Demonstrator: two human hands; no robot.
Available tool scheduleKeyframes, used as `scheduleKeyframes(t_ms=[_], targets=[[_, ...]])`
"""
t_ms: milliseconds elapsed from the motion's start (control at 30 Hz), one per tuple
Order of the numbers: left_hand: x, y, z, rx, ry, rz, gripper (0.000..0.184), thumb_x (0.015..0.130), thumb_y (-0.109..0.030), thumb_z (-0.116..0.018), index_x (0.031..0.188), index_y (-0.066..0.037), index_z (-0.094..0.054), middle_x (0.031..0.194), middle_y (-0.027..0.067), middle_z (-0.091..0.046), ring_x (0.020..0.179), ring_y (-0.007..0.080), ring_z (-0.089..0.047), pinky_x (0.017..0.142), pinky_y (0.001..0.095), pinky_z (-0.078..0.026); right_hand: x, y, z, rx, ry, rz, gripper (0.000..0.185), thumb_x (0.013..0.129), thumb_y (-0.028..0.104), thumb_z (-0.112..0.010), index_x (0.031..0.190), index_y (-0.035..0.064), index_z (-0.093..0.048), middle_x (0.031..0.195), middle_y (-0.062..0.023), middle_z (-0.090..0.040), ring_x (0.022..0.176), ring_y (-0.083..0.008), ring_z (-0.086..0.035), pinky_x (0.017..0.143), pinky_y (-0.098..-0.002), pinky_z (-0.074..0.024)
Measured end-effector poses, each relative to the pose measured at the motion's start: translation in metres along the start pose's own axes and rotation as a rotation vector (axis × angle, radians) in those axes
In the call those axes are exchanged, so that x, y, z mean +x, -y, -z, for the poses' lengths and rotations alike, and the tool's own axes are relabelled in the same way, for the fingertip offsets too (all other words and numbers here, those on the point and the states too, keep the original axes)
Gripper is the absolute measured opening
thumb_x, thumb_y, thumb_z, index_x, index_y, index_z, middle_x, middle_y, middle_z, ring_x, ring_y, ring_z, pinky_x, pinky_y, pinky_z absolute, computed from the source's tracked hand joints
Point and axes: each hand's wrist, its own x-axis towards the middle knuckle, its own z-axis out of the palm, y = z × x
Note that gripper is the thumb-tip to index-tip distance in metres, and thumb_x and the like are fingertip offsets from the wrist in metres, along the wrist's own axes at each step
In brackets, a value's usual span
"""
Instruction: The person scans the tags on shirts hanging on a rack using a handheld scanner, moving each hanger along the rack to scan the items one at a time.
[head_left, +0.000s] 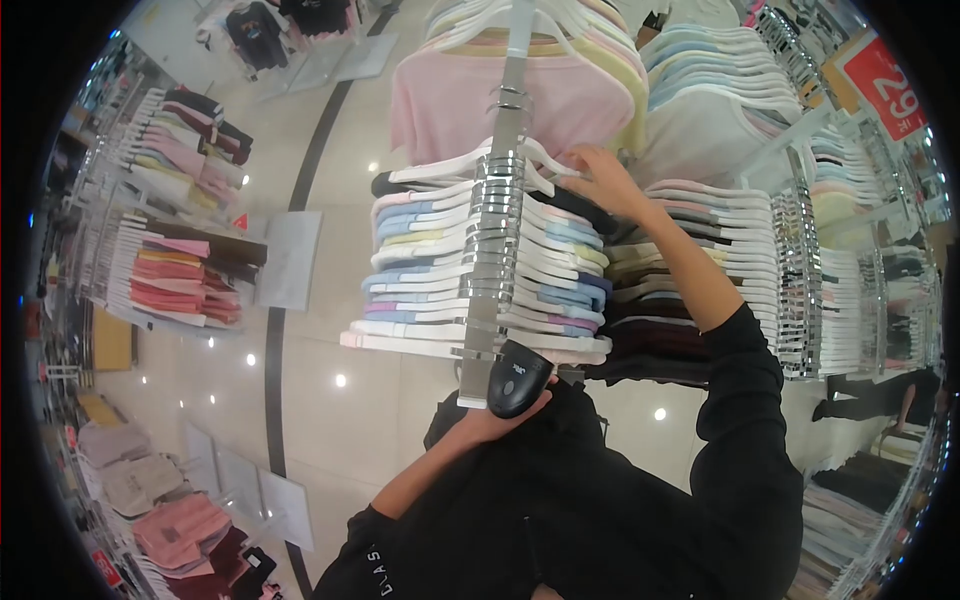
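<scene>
A view looking down over a person in black, in a clothes shop; twelve o'clock pointed straight ahead of the body. A metal rail (482, 325) ran almost from six to twelve o'clock, with a row of hung garments (398, 241) in pale blues, yellows and whites packed along it.

The right hand (605, 183) was at the far end of that row, just right of the rail, its fingers bent at the right shoulder of a white hanger (440, 167). Whether they pinched the hanger or only touched it could not be told. The hanger's long axis lay across the rail, roughly nine to three o'clock, and a dark garment hung there, close under the same hand. Just beyond, toward twelve, was a pink top (575, 100) on its own hanger.

The left hand (490, 425) was curled around a black handheld device (520, 380) at the near end of the rail, close to the body; most of its fingers were hidden. From this device, the white hanger lay at about twelve o'clock, with the row between them, and the right hand at about one. The right hand was clearly the nearer to the hanger; the left was well apart from it.
</scene>
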Motion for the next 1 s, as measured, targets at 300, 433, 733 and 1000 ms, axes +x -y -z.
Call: scheduleKeyframes(t_ms=[300, 433, 733, 1000], targets=[[-0.006, 0.0, -0.005, -0.023, -0.057, -0.009, 0.022, 0.093, -0.007, -0.07, 0.114, -0.003, -0.065, 0.112, 0.0067, -0.07, 0.106, 0.0163, -0.065, 0.095, 0.0322, -0.051, 0.031, 0.029, -0.037, 0.43, 0.142, -0.352, 0.032, 0.104, 0.03, -0.051, 0.098, -0.0011, -0.057, 0.08, -0.0151, -0.061, 0.074, -0.0285, -0.055, 0.073, -0.0402, -0.0453], [-0.012, -0.001, -0.008, -0.033, -0.087, 0.045, 0.023, 0.093, -0.009, -0.07, 0.115, -0.003, -0.065, 0.112, 0.0072, -0.07, 0.107, 0.0164, -0.064, 0.095, 0.0327, -0.051, 0.031, 0.037, -0.041, 0.51, 0.124, -0.409, 0.032, 0.104, 0.03, -0.05, 0.096, -0.0007, -0.055, 0.075, -0.0115, -0.056, 0.072, -0.0224, -0.053, 0.07, -0.0376, -0.0444], [-0.02, 0.012, -0.016, -0.04, -0.132, 0.041, 0.029, 0.093, -0.011, -0.073, 0.12, -0.003, -0.064, 0.113, 0.0055, -0.072, 0.107, 0.0149, -0.067, 0.096, 0.0304, -0.051, 0.035, 0.033, -0.045, 0.721, 0.203, -0.386, 0.038, 0.109, 0.035, -0.039, 0.092, 0.0035, -0.053, 0.07, 0.0005, -0.044, 0.065, -0.0126, -0.041, 0.061, -0.0309, -0.0365], [-0.021, 0.007, -0.02, -0.115, -0.162, 0.037, 0.024, 0.093, -0.01, -0.071, 0.115, -0.003, -0.066, 0.111, 0.0069, -0.07, 0.106, 0.0166, -0.064, 0.095, 0.0327, -0.05, 0.033, 0.045, -0.054, 0.665, 0.09, -0.336, 0.06, 0.099, 0.052, -0.058, 0.127, -0.001, -0.055, 0.095, -0.0048, -0.059, 0.085, -0.0144, -0.053, 0.077, -0.029, -0.0451]])
